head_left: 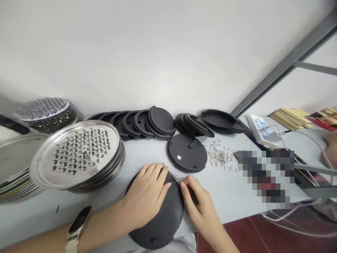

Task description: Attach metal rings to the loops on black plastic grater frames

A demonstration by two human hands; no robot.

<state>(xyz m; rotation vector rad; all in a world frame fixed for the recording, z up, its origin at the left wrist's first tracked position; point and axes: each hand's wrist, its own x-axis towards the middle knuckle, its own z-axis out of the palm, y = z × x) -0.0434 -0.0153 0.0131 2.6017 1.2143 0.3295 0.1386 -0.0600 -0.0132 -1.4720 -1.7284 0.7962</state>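
A round black disc (168,218) lies at the table's front edge, partly over it. My left hand (149,191) rests flat on its top, fingers stretched out and thumb toward the right rim. At that rim my right hand (197,196) pinches a small silver ring clip (177,179) between thumb and fingertips. Part of the clip is hidden by the fingers. Just beyond, another black disc (188,153) with a strap and a small round sticker lies on a stack. To its right is a loose pile of silver rings and clips (219,156).
Round metal plates with raised grater-like teeth (79,154) are stacked at left, with a spiky stack (44,112) behind. Black round parts (160,121) lean along the wall. A grey metal frame (284,63) stands at right. Another person's hand (330,149) shows at far right.
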